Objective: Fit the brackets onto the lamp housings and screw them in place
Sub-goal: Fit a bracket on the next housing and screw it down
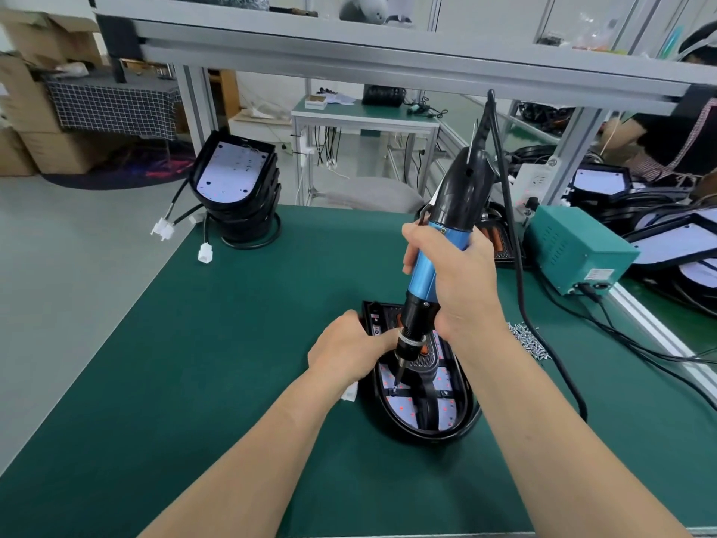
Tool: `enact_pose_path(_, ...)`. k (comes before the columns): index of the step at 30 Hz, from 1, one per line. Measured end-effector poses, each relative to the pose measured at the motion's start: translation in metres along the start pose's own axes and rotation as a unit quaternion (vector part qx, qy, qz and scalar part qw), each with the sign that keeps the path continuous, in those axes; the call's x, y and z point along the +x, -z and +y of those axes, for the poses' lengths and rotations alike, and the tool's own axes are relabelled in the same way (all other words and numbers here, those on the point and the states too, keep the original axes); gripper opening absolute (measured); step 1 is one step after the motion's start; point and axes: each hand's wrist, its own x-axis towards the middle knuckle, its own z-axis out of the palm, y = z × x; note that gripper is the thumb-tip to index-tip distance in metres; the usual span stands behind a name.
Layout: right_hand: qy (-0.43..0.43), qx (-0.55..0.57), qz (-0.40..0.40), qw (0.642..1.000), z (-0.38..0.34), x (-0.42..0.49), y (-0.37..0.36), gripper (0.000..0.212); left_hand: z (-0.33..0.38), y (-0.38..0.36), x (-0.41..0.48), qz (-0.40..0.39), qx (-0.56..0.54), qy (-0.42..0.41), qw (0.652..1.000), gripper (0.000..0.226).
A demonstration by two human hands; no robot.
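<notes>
Currently I have the right hand (461,281) wrapped fully round the blue barrel of the driver (446,211), which it holds tilted slightly, nose down. The left hand (345,351) rests on the left edge of the housing (461,425), its index finger laid straight toward the driver's collar. The other fingers are hidden beneath the hand, so I cannot tell whether it grips anything. The bit (396,384) meets the bracket (423,361) at its near left side, the bracket lying inside the housing, which sits open side up on the mat (232,343) directly before me. A screw at the bit is too small to confirm. My judgement: the bracket is seated and one fixing on this housing is being driven. How many are already in cannot be read from this view. The next move calls for a plumb driver, firm downward pressure and a steadied housing, then a fresh screw from the loose pile (527,339) just right of the housing. The driver's cord (523,304) trails past that pile. A stack (236,188) of further housings stands at the far left of the mat, well apart. A green power box (574,250) sits at the far right.
</notes>
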Motion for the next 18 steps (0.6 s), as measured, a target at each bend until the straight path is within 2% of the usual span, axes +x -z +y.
enact_pose_path(15,0.006,0.012,-0.061,0.998,0.002,-0.0053,-0.0044,0.009,-0.0061,-0.0029,0.0103,0.001,0.003,0.005,1.0,0.055)
enact_pose_path(18,0.011,0.009,-0.07,0.997,0.0041,-0.0072,-0.0025,0.011,-0.006,-0.0033,0.0101,0.001,0.007,0.004,1.0,0.06)
